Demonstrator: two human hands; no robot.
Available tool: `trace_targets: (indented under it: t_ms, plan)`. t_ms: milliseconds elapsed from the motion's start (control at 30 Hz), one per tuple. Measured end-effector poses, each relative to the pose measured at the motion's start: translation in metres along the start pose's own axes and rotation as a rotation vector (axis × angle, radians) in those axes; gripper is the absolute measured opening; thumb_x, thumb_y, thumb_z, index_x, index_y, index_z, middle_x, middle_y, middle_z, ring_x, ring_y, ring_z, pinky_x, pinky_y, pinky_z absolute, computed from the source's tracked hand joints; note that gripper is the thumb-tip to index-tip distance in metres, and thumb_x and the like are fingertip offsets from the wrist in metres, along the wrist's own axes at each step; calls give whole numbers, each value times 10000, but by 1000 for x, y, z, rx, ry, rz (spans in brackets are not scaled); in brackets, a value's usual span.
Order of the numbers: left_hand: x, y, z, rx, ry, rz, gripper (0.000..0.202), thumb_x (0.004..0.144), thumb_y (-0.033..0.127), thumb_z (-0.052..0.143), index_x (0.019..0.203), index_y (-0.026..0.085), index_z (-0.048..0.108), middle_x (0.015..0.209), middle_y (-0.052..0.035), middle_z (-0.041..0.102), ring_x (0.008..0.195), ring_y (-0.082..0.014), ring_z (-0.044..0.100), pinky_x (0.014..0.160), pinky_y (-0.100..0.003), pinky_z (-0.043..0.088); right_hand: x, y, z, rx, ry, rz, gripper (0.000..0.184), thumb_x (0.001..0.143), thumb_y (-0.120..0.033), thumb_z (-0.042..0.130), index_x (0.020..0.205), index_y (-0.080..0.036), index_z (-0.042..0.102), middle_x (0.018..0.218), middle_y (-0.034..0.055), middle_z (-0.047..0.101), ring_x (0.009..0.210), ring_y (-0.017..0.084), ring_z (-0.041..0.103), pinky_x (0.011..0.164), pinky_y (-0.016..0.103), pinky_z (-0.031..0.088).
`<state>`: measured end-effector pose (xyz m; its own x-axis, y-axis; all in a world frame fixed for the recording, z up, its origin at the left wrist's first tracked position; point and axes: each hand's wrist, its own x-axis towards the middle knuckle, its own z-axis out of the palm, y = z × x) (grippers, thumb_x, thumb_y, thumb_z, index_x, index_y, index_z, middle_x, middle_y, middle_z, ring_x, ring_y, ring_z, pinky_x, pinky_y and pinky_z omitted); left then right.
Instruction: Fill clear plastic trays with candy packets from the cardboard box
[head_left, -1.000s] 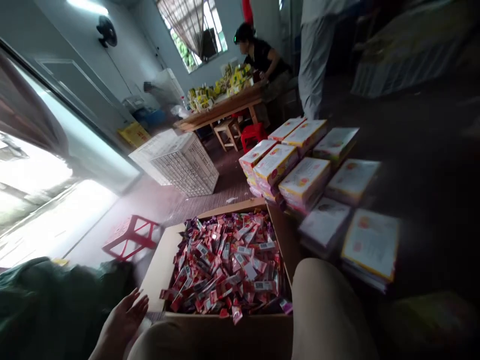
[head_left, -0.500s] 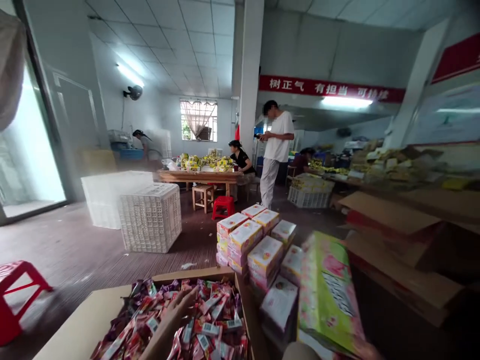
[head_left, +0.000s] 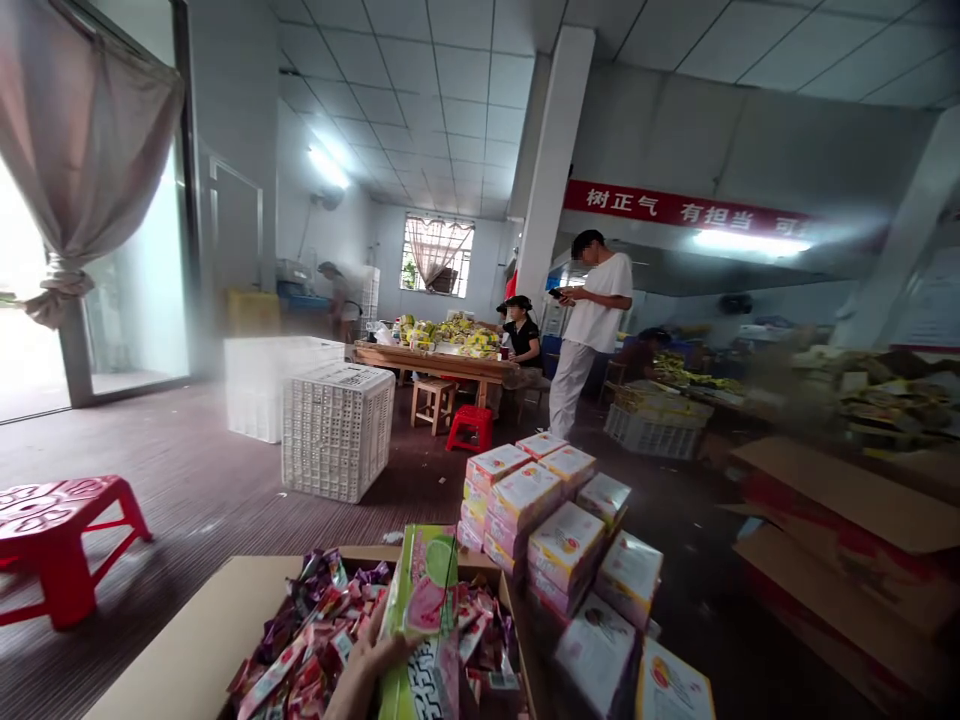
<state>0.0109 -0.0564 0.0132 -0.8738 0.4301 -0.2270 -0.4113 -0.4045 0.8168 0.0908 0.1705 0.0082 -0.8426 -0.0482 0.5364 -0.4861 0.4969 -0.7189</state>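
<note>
1. At the bottom centre of the frame a hand holds a green box upright over the candy carton. Which hand it is cannot be told, and the other hand is out of view. Its fingers curl against the box's left edge, closed on it, probably to keep the flat box steady on end.
2. The carton is open, heaped with small red and purple candy packets, likely so they are easy to reach.
3. Just right of it, in the lower middle, stand stacks of white boxes, piled in neat rows.
4. A red stool stands at the left edge; flattened cardboard lies at the right.
5. Farther back, left of centre, white crates stand on the floor.
6. Beyond them, in the middle, a person in white stands by a wooden table.
</note>
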Motion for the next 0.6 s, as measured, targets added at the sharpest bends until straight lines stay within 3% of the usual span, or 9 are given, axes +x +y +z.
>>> trace_targets:
  t_ms: [100, 167, 233, 333, 433, 600]
  plan:
    - [-2, 18, 0, 39, 44, 118, 998, 520, 234, 900, 1467, 198, 587, 1099, -121, 776, 908, -342, 749, 799, -396, 601, 10, 12, 34, -110, 27, -44, 631, 869, -671, 685, 1375, -298, 625, 1283, 110, 686, 1127, 310, 674, 829, 425, 593]
    - [-2, 24, -4, 97, 20, 131, 974, 531, 213, 869, 1465, 183, 594, 1095, -112, 779, 944, -346, 739, 810, -391, 596, 20, 24, 63, -287, 63, -200, 592, 842, -710, 686, 1262, -294, 676, 1232, 109, 703, 1184, 343, 639, 919, 465, 554]
    - [-2, 26, -10, 155, 2, 138, 958, 539, 196, 833, 1466, 175, 597, 1081, -101, 783, 973, -345, 726, 814, -372, 586, 31, 38, 92, -556, 55, -473, 451, 893, -682, 641, 1035, -257, 690, 1019, 79, 725, 1061, 305, 651, 936, 463, 515]
    - [2, 27, -21, 249, 66, 131, 982, 512, 166, 815, 1469, 204, 598, 1062, -73, 790, 943, -327, 722, 784, -340, 574, 42, 51, 121, -805, -21, -783, 363, 963, -515, 618, 746, -228, 565, 640, -9, 571, 714, 193, 552, 783, 382, 464]
    - [6, 25, -30, 316, 135, 107, 1024, 482, 134, 809, 1478, 217, 586, 1016, -54, 790, 797, -284, 715, 751, -339, 573, 40, 49, 121, -864, -106, -837, 358, 943, -450, 658, 706, -222, 517, 572, -33, 501, 628, 167, 451, 717, 364, 403]
    - [14, 15, -36, 277, 96, -6, 1017, 472, 88, 763, 1470, 164, 579, 886, -59, 779, 643, -240, 673, 562, -289, 499, 38, 32, 93, -828, -346, -829, 381, 942, -451, 684, 718, -216, 484, 618, -48, 556, 667, 154, 473, 728, 364, 361]
